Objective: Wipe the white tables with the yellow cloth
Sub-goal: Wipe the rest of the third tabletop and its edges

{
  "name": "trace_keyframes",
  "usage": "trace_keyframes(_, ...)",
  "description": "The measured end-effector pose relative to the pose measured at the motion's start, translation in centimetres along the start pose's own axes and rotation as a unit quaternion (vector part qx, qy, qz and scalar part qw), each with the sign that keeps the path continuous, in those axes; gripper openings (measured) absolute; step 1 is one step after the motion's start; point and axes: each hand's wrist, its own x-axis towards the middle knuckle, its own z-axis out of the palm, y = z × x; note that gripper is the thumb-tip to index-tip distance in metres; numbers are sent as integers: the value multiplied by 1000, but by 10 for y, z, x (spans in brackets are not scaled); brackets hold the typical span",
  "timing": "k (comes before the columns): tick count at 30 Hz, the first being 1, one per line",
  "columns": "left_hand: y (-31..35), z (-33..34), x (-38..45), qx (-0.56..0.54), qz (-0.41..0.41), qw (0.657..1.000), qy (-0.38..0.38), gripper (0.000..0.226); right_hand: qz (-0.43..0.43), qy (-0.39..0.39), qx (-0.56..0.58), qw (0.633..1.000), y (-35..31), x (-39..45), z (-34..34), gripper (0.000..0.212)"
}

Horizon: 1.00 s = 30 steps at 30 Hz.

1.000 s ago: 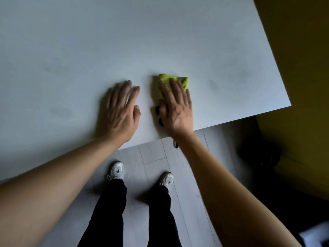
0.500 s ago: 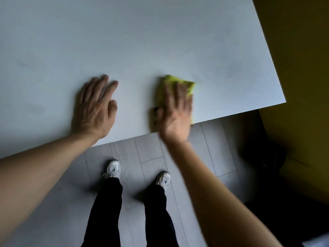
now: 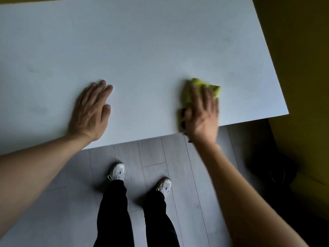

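Yellow cloth (image 3: 201,90), a crumpled microfibre square, lay near the front edge of the white rectangular table (image 3: 142,50), at about four o'clock on its top. Your right hand (image 3: 202,114) pressed it flat, fingers straight and blurred. Your left hand (image 3: 90,111) rested palm-down at seven o'clock, fingers extended, holding nothing, well apart from the cloth.

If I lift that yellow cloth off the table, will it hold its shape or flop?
Probably flop: the yellow cloth lies bunched and creased under the flat right hand, so it looks soft. It likely weighs little and slides easily on the smooth white table.
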Motion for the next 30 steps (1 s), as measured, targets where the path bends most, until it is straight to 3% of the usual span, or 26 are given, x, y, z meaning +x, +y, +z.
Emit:
trace_keyframes(4, 0, 0, 1, -1, -1, 1000, 3, 57, 83, 52, -39, 994, 50, 18, -20, 60)
trace_keyframes(8, 2, 1, 0, 1, -7, 1000, -1, 57, 126, 61, -51, 989, 27, 19, -7, 63)
trace_keyframes(14, 8, -2, -1, -10, -48, 999, 6, 58, -100, -30, 23, 994, -100, -4, 39, 74)
trace_keyframes(17, 4, -2, -3, -11, -63, 998, 22, 61, -198, -84, 38, 976, -164, -17, 63, 64)
trace_keyframes(21, 2, -1, -2, -2, -65, 998, 27, 60, -250, -88, 62, 962, -152, -2, 65, 59)
trace_keyframes(23, 4, -2, -2, 1, -70, 997, 22, 57, -221, -80, 56, 970, -124, 14, 57, 64)
trace_keyframes(30, 8, -3, -2, 19, -76, 997, 8, 54, 28, 18, -14, 999, 30, 82, 1, 64)
